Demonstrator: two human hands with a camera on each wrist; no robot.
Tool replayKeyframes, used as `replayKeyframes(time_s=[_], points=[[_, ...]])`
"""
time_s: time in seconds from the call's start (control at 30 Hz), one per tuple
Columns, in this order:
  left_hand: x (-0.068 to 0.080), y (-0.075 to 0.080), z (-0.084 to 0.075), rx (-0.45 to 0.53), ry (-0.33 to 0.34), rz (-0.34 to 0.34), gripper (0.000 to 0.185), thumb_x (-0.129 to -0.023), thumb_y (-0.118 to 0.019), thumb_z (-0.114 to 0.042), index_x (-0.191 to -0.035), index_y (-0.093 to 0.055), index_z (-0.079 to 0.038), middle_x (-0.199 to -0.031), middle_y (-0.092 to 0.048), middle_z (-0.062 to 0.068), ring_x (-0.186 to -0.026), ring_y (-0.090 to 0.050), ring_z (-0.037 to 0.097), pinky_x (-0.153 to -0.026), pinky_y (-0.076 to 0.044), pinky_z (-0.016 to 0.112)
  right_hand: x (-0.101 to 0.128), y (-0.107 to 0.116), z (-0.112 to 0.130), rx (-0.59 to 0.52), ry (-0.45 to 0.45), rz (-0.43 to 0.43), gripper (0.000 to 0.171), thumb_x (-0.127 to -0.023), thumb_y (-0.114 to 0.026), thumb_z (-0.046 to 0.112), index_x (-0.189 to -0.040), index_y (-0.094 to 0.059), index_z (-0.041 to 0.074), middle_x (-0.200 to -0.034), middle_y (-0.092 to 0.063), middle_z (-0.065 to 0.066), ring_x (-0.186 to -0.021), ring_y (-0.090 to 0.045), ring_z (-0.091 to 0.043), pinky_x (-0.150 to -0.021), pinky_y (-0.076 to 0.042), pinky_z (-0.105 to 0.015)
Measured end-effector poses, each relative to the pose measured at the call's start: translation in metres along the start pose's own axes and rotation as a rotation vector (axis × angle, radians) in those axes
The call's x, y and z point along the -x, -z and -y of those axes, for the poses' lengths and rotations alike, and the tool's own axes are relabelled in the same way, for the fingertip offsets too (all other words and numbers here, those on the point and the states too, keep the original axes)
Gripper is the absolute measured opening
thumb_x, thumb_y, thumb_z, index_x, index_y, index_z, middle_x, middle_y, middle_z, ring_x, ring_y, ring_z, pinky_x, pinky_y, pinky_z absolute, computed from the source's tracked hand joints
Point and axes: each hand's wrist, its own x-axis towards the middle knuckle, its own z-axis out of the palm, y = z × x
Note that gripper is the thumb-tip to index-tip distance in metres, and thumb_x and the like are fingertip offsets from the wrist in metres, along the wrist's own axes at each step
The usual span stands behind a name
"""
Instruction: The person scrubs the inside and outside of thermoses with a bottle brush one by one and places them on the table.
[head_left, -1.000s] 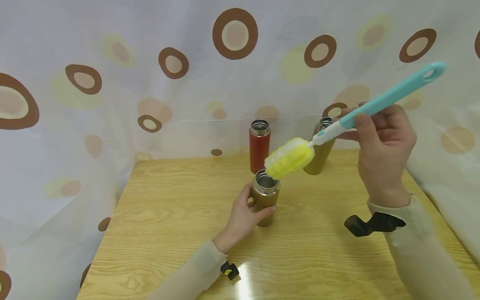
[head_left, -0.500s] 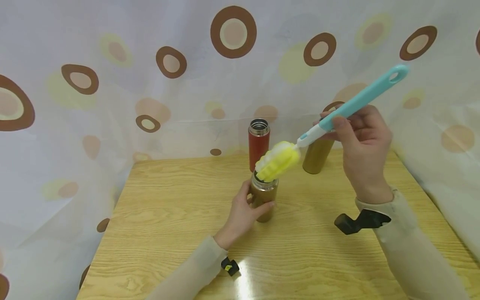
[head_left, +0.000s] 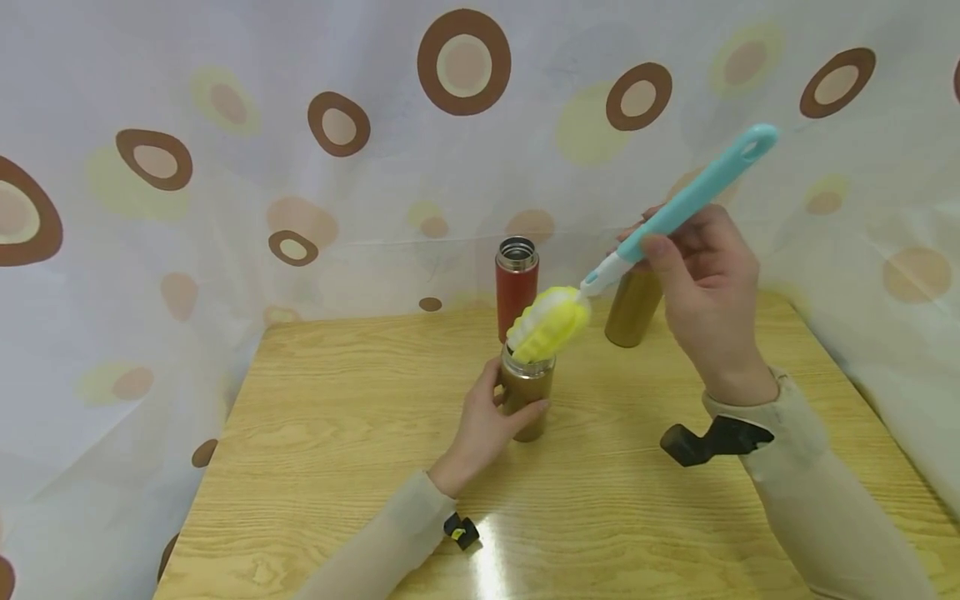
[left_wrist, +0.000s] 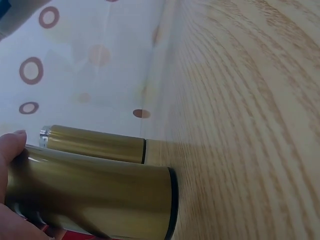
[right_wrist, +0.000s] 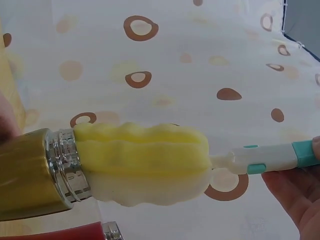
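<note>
- Gold flask (head_left: 527, 396): stood upright near the middle of the wooden table (head_left: 322, 467), its steel mouth open; also seen in the left wrist view (left_wrist: 90, 200) and the right wrist view (right_wrist: 30, 175).
- Left hand (head_left: 483, 429): wrapped around the lower body of the gold flask, thumb on the near side and fingers curled behind it; a fingertip is seen against the flask wall in the left wrist view.
- Bottle brush (head_left: 675, 208): a teal handle with a white neck, held tilted, the handle end raised to the right.
- Sponge head (head_left: 547, 325): yellow and white, its lower tip set at the mouth of the gold flask; in the right wrist view (right_wrist: 142, 162) the tip is seen entered into the steel rim, most of the sponge left outside.
- Right hand (head_left: 705, 292): closed on the teal handle, which is pinched between thumb and fingers near the white neck.
- Red flask (head_left: 517, 283): upright, open-topped, just behind the gold flask.
- Second gold flask (head_left: 632, 312): upright at the back right of the table, partly hidden by the right hand.
- Spotted curtain (head_left: 225, 167): hung behind and beside the table.
</note>
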Motion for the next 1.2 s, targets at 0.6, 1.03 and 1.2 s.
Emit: replayKeyframes(time_s=[0.6,1.03,1.2], points=[[0.001,-0.001,0.004,0.002,-0.056,-0.007,0.064,-0.092,-0.082,-0.022,-0.147,-0.05,-0.011,-0.143,-0.059,0.005,-0.13,-0.057,0.026,-0.104,-0.05,0.058,-0.001,-0.02,-0.001,0.093,0.005,0.19,0.028,-0.1,-0.066,0.002,-0.113,-0.055,-0.02,-0.103,-0.069,-0.008,-0.094,-0.073,-0.019,-0.084,-0.059,-0.026],[-0.001,-0.001,0.007,0.003,-0.058,0.003,0.066,-0.092,-0.083,-0.02,-0.148,-0.049,-0.012,-0.144,-0.059,0.003,-0.132,-0.056,0.023,-0.106,-0.05,0.055,0.002,-0.025,-0.001,0.24,-0.026,0.258,0.022,-0.101,-0.065,0.002,-0.113,-0.059,-0.016,-0.105,-0.071,-0.002,-0.091,-0.071,-0.014,-0.083,-0.058,-0.023],[0.0,-0.001,0.008,-0.002,-0.062,0.002,0.066,-0.092,-0.082,-0.02,-0.149,-0.048,-0.012,-0.144,-0.059,0.003,-0.131,-0.056,0.024,-0.105,-0.051,0.055,0.003,-0.027,-0.004,0.343,-0.029,0.297,0.018,-0.096,-0.065,-0.011,-0.114,-0.061,-0.013,-0.105,-0.072,0.0,-0.085,-0.067,-0.013,-0.079,-0.057,-0.021]])
